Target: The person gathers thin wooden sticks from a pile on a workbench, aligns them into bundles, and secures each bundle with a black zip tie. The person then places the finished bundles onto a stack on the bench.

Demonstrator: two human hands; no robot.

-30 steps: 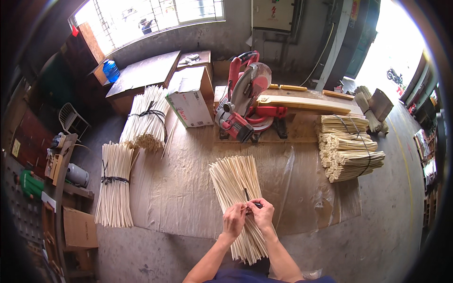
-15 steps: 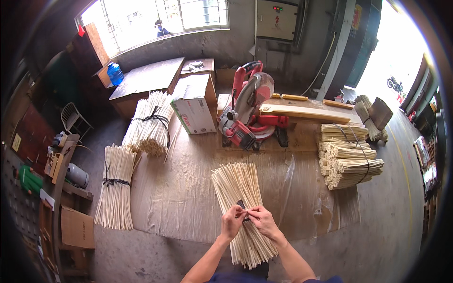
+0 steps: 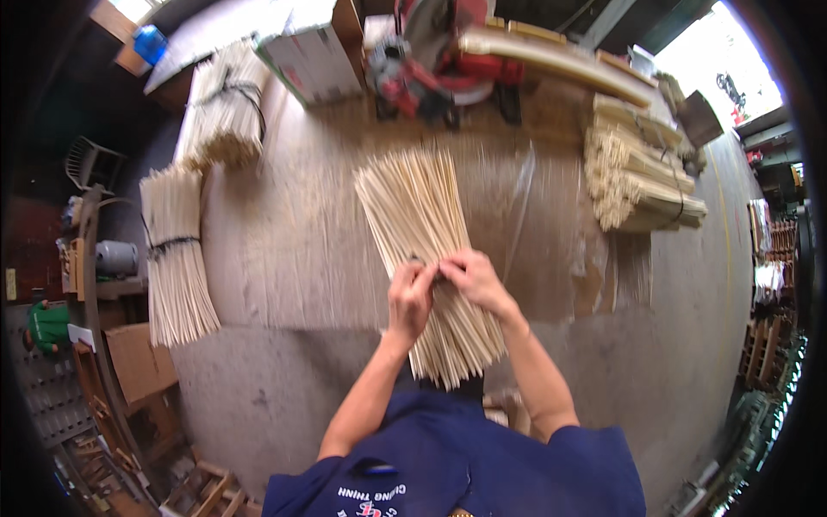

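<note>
Down on the person's side of the red miter saw [image 3: 433,34], the pale stick bundle [image 3: 413,198] points its long axis up toward it, left hand [image 3: 410,297] and right hand [image 3: 474,277] equally near over its middle, both pinched closed on a black tie [image 3: 417,258].

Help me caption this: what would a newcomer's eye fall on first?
Probably the pale stick bundle in the centre, where the left fingers and right fingers meet over its middle. Then perhaps the red saw beyond it, near the top edge, and the tied bundles at left.
</note>
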